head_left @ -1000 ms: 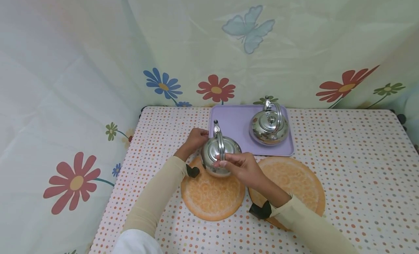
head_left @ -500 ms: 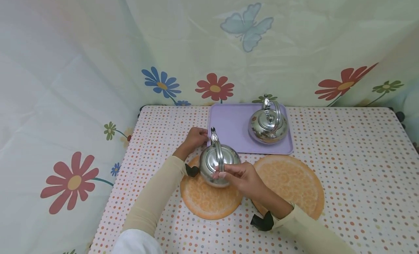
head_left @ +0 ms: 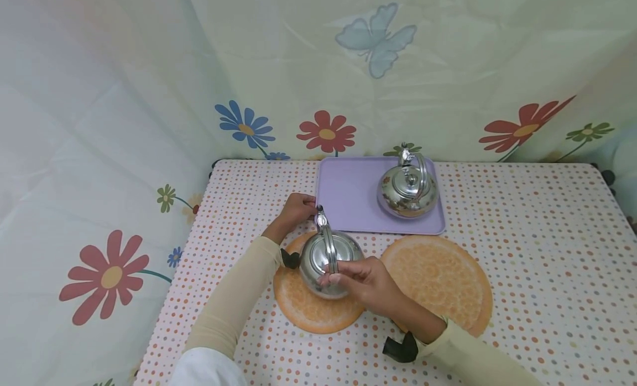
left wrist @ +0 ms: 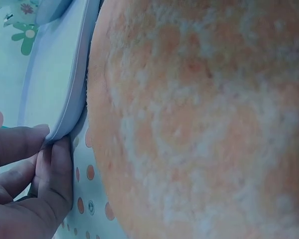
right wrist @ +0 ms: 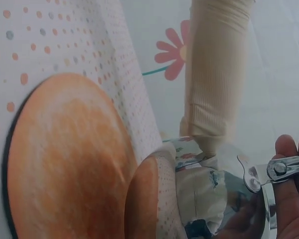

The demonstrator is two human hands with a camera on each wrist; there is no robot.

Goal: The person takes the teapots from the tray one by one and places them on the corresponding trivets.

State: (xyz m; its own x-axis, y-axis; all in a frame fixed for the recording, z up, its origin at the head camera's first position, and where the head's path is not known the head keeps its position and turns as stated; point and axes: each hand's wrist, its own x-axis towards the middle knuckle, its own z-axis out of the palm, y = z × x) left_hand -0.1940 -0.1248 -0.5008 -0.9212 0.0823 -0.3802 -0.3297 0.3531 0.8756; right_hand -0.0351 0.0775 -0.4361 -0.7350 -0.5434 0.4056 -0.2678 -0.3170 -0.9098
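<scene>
Kettle (head_left: 314, 263) of polished metal, round-bellied with an arched handle (head_left: 329, 245) and a short spout (head_left: 320, 219), sat over the left round mat (head_left: 320, 318), near the front edge of the purple tray (head_left: 345, 189); whether its base touched the mat I could not tell. It looked stiff and hard to break, probably light for its bulk if nothing was inside, though any filling was out of sight. Its smooth, mirror-like belly would likely slip under bare fingers, so the handle seemed the place to take hold, ideally near the top of the arch, since a grip toward one end could let the body tip. The right hand (head_left: 370, 285) had it by the rear part of that arch, away from the spout, thumb and forefinger drawn together with little more than the handle's thickness between them; from the right wrist, fingers showed behind the handle's bracket (right wrist: 281, 169), partly cut off by the frame. The left hand (head_left: 297, 208) pinched the tray's near left corner, its thumb on top and its fingers (left wrist: 55, 181) bent in below, with only the rim in the gap. On the tray's right side stood the second kettle (head_left: 408, 195), untouched by either hand.
</scene>
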